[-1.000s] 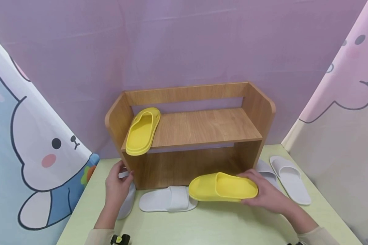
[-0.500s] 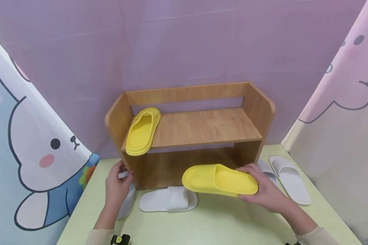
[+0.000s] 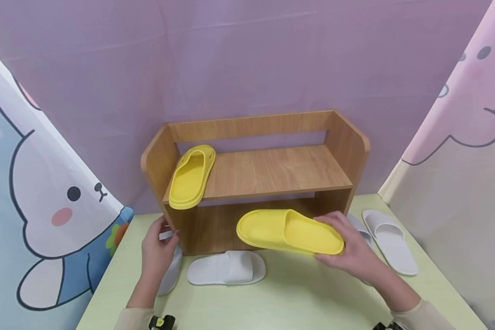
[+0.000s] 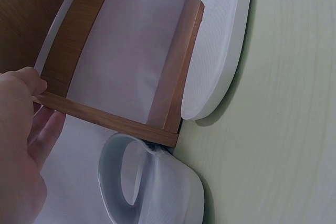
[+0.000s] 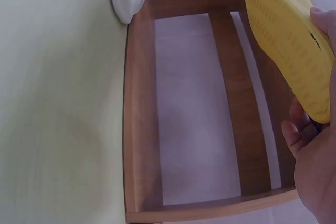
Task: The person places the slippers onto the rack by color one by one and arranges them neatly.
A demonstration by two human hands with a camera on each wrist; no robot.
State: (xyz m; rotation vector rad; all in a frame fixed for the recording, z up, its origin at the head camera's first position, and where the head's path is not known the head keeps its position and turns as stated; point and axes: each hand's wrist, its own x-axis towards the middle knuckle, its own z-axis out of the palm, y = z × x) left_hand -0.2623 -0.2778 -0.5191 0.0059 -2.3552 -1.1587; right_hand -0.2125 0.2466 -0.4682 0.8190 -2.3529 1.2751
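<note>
In the head view my right hand (image 3: 348,243) grips a yellow slipper (image 3: 290,231) by its heel end, toe pointing left, in front of the rack's lower opening. The right wrist view shows the sole of that slipper (image 5: 286,40), with fingers below it. My left hand (image 4: 23,129) pinches the front edge of the left side panel (image 4: 105,119) of the wooden shoe rack (image 3: 255,172), thumb on one side and fingers on the other. Another yellow slipper (image 3: 191,178) lies on the upper shelf at the left, its heel end at the front edge.
A white slipper (image 3: 224,268) lies crosswise before the rack. Another white slipper (image 3: 171,275) stands by the rack's left side, partly behind my left hand. Two more lie to the right, one white slipper (image 3: 392,243) and one partly hidden slipper (image 3: 360,229). A purple curtain (image 3: 247,59) hangs behind.
My right hand has lifted the yellow slipper and moved it slightly left, uncovering the heel of the white slipper below. The left hand stays on the rack's side panel.
</note>
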